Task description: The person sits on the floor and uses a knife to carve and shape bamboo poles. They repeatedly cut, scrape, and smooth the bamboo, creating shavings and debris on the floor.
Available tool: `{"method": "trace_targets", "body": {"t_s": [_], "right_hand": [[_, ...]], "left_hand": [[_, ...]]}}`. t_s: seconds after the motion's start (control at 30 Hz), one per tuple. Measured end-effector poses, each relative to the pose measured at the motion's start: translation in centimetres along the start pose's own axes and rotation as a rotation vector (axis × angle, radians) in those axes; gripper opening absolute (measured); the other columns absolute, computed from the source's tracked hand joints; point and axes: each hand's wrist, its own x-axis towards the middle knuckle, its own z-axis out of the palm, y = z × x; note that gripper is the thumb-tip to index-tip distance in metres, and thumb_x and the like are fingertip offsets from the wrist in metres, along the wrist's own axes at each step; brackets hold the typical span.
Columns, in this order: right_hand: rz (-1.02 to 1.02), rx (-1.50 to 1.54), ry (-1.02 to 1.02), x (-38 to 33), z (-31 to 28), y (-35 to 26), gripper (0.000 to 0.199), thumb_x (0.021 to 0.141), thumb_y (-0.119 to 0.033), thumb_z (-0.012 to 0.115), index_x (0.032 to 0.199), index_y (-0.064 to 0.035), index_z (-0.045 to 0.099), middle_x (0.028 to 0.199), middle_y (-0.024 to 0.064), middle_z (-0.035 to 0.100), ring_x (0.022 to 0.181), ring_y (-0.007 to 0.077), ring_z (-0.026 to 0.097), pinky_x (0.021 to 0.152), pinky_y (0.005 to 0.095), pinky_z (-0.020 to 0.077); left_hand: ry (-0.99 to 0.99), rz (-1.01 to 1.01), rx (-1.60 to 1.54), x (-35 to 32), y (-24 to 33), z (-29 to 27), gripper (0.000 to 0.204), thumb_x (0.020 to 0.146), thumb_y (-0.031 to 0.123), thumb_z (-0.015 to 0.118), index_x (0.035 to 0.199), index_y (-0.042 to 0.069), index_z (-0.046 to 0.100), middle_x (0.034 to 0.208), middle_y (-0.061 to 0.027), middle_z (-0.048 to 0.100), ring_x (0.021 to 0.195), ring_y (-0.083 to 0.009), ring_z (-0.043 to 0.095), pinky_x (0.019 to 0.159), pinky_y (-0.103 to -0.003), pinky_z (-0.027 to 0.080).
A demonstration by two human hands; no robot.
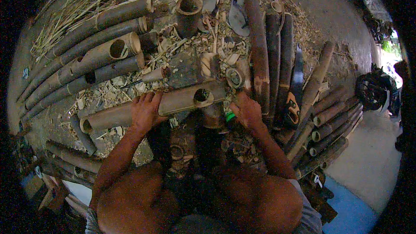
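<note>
Bamboo tube [178, 100] in grip of left hand [146, 109], right hand [247, 110] by its end, hold unclear

Head view, left 1 of 2 side-by-side fisheyes: looks steeply down and forward over thighs [138, 195]; left hand [146, 110] and right hand [247, 112] close, mid-picture; floor [318, 21] farther off. Upright, unmirrored, edges bending toward dark rim.

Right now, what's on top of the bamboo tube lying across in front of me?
Your left hand rests on the bamboo tube, left of its large cut hole. The surface beneath that hand is covered and cannot be seen.
</note>
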Motion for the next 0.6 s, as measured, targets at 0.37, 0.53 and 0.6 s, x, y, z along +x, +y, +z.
{"method": "trace_targets", "body": {"t_s": [0.37,0.53,0.6], "right_hand": [[0.059,0.039,-0.042,-0.08,0.18,0.17,0.051,0.085,-0.037,0.079,0.116,-0.0037,0.058,0.09,0.023,0.07,0.084,0.044,0.071,0.075,0.0543,0.055],[-0.08,0.084,0.189,0.26,0.59,0.48,0.05,0.086,-0.039,0.078,0.116,-0.0036,0.059,0.086,0.0225,0.07,0.084,0.0439,0.071,0.073,0.0559,0.0539],[-0.027,0.003,0.166,0.53,0.56,0.72,0.052,0.086,-0.04,0.078,0.118,-0.0035,0.06,0.086,0.0216,0.071,0.086,0.0436,0.071,0.073,0.0561,0.0538]], "left_hand": [[0.129,0.018,0.073,-0.35,0.56,0.36,0.103,0.057,0.04,0.096,0.145,0.014,0.05,0.13,-0.0123,0.06,0.12,-0.0353,0.058,0.1,-0.054,0.045],[0.161,0.032,0.098,-0.6,0.67,0.42,0.103,0.057,0.039,0.096,0.146,0.013,0.049,0.132,-0.0131,0.059,0.121,-0.0352,0.057,0.101,-0.055,0.044],[0.172,0.056,0.149,-0.73,0.68,0.45,0.104,0.058,0.04,0.095,0.146,0.012,0.049,0.132,-0.0131,0.059,0.121,-0.0353,0.057,0.101,-0.054,0.044]]}}
